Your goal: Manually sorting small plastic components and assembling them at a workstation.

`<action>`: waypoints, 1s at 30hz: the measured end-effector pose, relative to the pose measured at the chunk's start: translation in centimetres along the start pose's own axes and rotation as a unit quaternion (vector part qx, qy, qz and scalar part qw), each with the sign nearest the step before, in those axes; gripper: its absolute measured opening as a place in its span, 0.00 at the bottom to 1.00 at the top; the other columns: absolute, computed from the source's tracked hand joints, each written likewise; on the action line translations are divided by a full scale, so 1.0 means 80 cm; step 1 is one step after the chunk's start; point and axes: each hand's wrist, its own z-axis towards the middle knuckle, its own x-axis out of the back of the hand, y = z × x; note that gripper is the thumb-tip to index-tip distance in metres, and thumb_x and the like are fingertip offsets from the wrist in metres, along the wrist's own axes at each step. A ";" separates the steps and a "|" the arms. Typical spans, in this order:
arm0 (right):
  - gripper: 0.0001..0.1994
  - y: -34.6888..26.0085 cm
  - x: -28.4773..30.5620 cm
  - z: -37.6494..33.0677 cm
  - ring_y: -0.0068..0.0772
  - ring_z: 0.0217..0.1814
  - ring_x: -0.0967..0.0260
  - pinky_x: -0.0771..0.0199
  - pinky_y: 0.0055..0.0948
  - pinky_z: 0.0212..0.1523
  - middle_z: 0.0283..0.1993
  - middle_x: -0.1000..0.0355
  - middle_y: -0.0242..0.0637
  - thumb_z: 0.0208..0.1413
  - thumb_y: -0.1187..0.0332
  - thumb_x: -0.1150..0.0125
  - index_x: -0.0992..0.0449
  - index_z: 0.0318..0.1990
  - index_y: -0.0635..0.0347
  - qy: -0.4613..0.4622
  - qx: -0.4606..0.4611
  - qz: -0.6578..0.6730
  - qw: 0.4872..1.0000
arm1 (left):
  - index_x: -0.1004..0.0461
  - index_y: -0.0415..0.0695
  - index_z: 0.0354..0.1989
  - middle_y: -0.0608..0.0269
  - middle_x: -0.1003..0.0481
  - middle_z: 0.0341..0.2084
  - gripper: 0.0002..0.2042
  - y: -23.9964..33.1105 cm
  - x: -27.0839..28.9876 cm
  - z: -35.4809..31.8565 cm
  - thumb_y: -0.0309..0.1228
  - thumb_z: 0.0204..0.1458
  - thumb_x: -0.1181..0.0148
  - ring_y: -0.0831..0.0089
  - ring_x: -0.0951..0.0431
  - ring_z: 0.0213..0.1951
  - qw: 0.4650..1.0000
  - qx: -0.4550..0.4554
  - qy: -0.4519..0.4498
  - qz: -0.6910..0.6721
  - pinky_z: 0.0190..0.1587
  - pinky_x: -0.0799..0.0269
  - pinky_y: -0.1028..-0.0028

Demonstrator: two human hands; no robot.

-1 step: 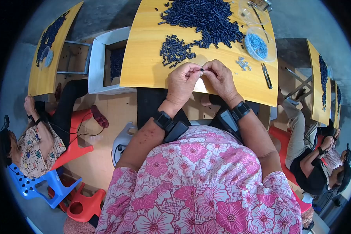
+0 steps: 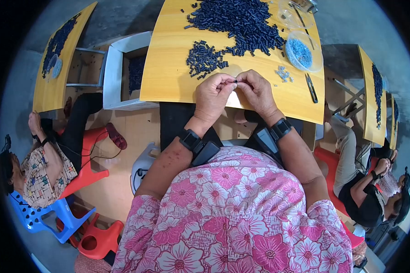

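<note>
**A:** What are the hands doing?

**B:** Both meet over the near edge of the table (image 2: 168, 77). The left hand (image 2: 212, 95) and the right hand (image 2: 256, 91) are each curled nearly closed, fingertips pinched together, with one small dark piece (image 2: 235, 81) held between them. It looks as if each hand has an end of it, though the piece is too small to tell more.

**A:** How much is done?

**B:** Judging by the layout, not much. Just beyond the left hand lies a small pile (image 2: 204, 59) of dark pieces, lying more or less in rows, which may be the finished ones. Further out, beyond both hands, is the big heap (image 2: 239, 20), loose and much larger. If that is the stock to be worked, most of it is left.

**A:** And the light bits?

**B:** Beyond the right hand sits a clear bowl (image 2: 304, 52) of pale blue bits, and a few loose bits (image 2: 282, 73) lie between the bowl and that hand. The bowl looks well filled, so plenty remains there too.

**A:** Any tools?

**B:** A dark cutter (image 2: 311, 87) lies to the right of the right hand, untouched.

**A:** Anyone else?

**B:** People sit at tables to either side, well apart, with dark heaps of their own.
</note>
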 end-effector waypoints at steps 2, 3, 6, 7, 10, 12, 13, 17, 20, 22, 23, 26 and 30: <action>0.07 0.002 -0.001 -0.002 0.44 0.37 0.27 0.27 0.34 0.40 0.35 0.26 0.40 0.52 0.68 0.36 0.23 0.37 0.58 0.000 -0.009 0.021 1.000 | 0.23 0.38 0.39 0.65 0.21 0.32 0.06 0.000 -0.001 0.001 0.22 0.53 0.38 0.83 0.24 0.32 1.000 0.010 -0.014 0.008 0.38 0.26 0.81; 0.07 0.002 -0.001 -0.003 0.44 0.37 0.27 0.27 0.34 0.40 0.35 0.26 0.40 0.52 0.68 0.36 0.23 0.37 0.58 0.002 -0.010 0.019 1.000 | 0.23 0.38 0.38 0.65 0.21 0.32 0.05 -0.001 -0.001 0.001 0.22 0.53 0.38 0.83 0.24 0.32 1.000 0.009 -0.012 0.014 0.38 0.26 0.81; 0.05 0.002 -0.003 -0.004 0.33 0.34 0.29 0.29 0.27 0.37 0.32 0.28 0.37 0.52 0.75 0.36 0.23 0.37 0.62 0.000 -0.002 0.018 1.000 | 0.23 0.37 0.38 0.65 0.21 0.31 0.05 -0.001 0.002 0.000 0.22 0.54 0.38 0.83 0.23 0.32 0.999 0.013 -0.018 0.027 0.39 0.26 0.81; 0.05 0.003 -0.004 -0.004 0.33 0.34 0.28 0.28 0.27 0.37 0.32 0.27 0.37 0.52 0.75 0.35 0.22 0.36 0.62 0.000 0.011 0.025 1.000 | 0.23 0.37 0.37 0.65 0.20 0.31 0.05 -0.001 0.004 -0.001 0.22 0.54 0.38 0.83 0.23 0.32 0.999 0.019 -0.022 0.036 0.39 0.25 0.81; 0.05 0.003 -0.005 -0.004 0.33 0.35 0.27 0.27 0.27 0.38 0.33 0.25 0.37 0.51 0.75 0.34 0.21 0.36 0.63 -0.002 0.029 0.045 0.999 | 0.23 0.37 0.38 0.65 0.20 0.31 0.05 -0.003 0.010 0.000 0.23 0.54 0.38 0.83 0.23 0.32 0.999 0.022 -0.027 0.041 0.38 0.26 0.81; 0.06 0.004 -0.005 -0.006 0.41 0.35 0.27 0.27 0.32 0.37 0.33 0.25 0.41 0.51 0.70 0.35 0.20 0.34 0.61 0.014 0.015 0.056 0.998 | 0.23 0.37 0.38 0.65 0.21 0.31 0.05 -0.003 0.005 -0.001 0.23 0.54 0.39 0.83 0.24 0.32 0.999 0.020 -0.026 0.031 0.38 0.26 0.81; 0.06 0.004 -0.004 -0.005 0.41 0.35 0.27 0.27 0.32 0.37 0.33 0.25 0.41 0.51 0.70 0.35 0.20 0.34 0.61 0.013 0.018 0.058 0.998 | 0.23 0.37 0.38 0.66 0.21 0.31 0.05 -0.002 0.004 -0.001 0.23 0.54 0.39 0.83 0.24 0.32 0.999 0.023 -0.030 0.019 0.38 0.26 0.81; 0.06 0.002 -0.002 -0.007 0.40 0.34 0.26 0.27 0.32 0.37 0.32 0.25 0.40 0.50 0.69 0.34 0.20 0.34 0.60 0.017 0.010 0.033 0.999 | 0.23 0.37 0.38 0.67 0.22 0.29 0.05 -0.001 0.010 0.001 0.23 0.55 0.39 0.84 0.26 0.31 0.999 0.030 -0.044 0.006 0.37 0.27 0.82; 0.05 0.002 -0.002 -0.007 0.39 0.34 0.26 0.26 0.31 0.37 0.32 0.25 0.39 0.50 0.69 0.34 0.20 0.34 0.59 0.023 0.007 0.032 0.999 | 0.22 0.36 0.38 0.69 0.23 0.29 0.05 -0.002 0.013 0.002 0.23 0.55 0.39 0.85 0.27 0.31 0.997 0.042 -0.062 -0.001 0.36 0.28 0.82; 0.05 -0.003 -0.002 -0.007 0.38 0.33 0.26 0.26 0.31 0.37 0.32 0.25 0.38 0.50 0.69 0.34 0.19 0.33 0.58 0.027 0.005 0.031 0.999 | 0.22 0.36 0.38 0.69 0.23 0.28 0.05 -0.002 0.014 0.002 0.23 0.55 0.39 0.85 0.27 0.30 0.997 0.047 -0.067 -0.006 0.36 0.28 0.82; 0.05 -0.006 -0.002 -0.008 0.36 0.33 0.26 0.26 0.30 0.37 0.32 0.25 0.37 0.49 0.69 0.33 0.19 0.34 0.57 0.028 -0.012 0.052 0.998 | 0.23 0.36 0.38 0.69 0.23 0.28 0.05 -0.001 0.014 0.002 0.23 0.55 0.39 0.85 0.28 0.30 0.996 0.048 -0.069 -0.009 0.35 0.28 0.82; 0.06 -0.009 -0.002 -0.005 0.34 0.33 0.26 0.26 0.28 0.37 0.32 0.24 0.36 0.49 0.71 0.33 0.18 0.35 0.55 0.030 0.005 0.081 0.996 | 0.23 0.35 0.39 0.69 0.24 0.27 0.06 -0.003 0.014 0.002 0.24 0.55 0.39 0.85 0.28 0.29 0.996 0.045 -0.071 0.002 0.34 0.28 0.82; 0.07 -0.004 -0.002 -0.004 0.32 0.34 0.25 0.26 0.26 0.37 0.32 0.23 0.35 0.48 0.73 0.33 0.17 0.37 0.54 0.028 0.050 0.085 0.995 | 0.22 0.36 0.39 0.62 0.21 0.26 0.07 -0.008 0.014 0.002 0.25 0.53 0.38 0.80 0.23 0.28 0.997 0.033 -0.061 0.019 0.34 0.26 0.78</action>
